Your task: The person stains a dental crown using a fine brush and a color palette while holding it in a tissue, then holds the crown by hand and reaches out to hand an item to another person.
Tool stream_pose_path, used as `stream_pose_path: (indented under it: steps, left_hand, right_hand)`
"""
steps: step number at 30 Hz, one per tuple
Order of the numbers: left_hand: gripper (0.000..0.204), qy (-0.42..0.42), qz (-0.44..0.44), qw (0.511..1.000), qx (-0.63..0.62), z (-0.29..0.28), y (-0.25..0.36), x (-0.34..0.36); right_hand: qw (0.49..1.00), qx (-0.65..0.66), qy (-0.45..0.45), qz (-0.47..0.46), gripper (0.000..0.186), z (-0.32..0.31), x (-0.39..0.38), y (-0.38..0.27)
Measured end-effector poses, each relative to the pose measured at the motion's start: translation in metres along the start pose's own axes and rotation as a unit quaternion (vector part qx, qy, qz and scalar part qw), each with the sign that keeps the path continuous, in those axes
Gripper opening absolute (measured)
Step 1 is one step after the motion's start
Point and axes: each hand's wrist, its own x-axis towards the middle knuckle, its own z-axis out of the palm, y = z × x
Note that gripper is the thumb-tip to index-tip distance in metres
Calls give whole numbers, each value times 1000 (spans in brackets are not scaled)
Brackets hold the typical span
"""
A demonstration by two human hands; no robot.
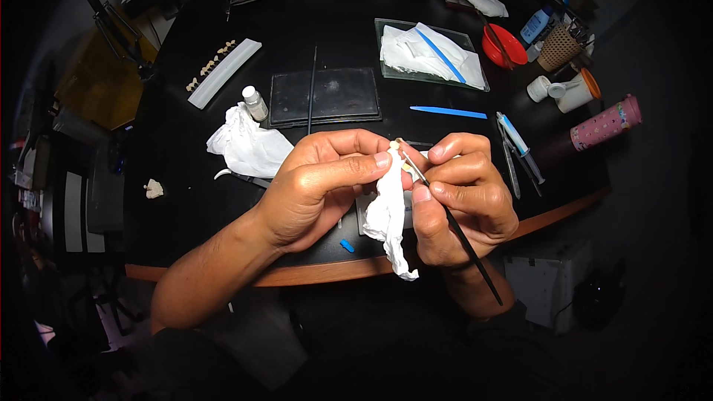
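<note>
Our left hand pinches tissue and small pale piece; our right hand grips slim brush. Piece likely light, brittle: hold its sides.

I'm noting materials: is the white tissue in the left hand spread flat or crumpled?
Crumpled: the tissue hangs in a narrow, wrinkled bunch from the left hand.

The left hand pinches a pale piece and a white tissue; the right hand holds a slim black-handled tool, its tip beside the piece. A red bowl stands far right, a white bar far left.
</note>
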Motion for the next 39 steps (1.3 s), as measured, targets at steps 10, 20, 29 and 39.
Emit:
stream_pose_path:
  steps: [10, 20, 29, 39]
  left_hand:
    - [24, -11, 8, 1000, 14, -4, -3, 1]
    - [22, 12, 8, 1000, 5, 0, -1, 0]
    - [22, 2, 16, 999, 36, -2, -2, 0]
    - [23, 4, 18, 999, 33, -2, -3, 0]
  right_hand:
    - [1000, -4, 2, -13, 18, 0, -1, 0]
    - [999, -1, -32, 4, 17, -4, -6, 3]
    - [1000, -4, 9, 0, 18, 0, -6, 4]
    - [1000, -14, -7, -27, 22, 1, -5, 4]
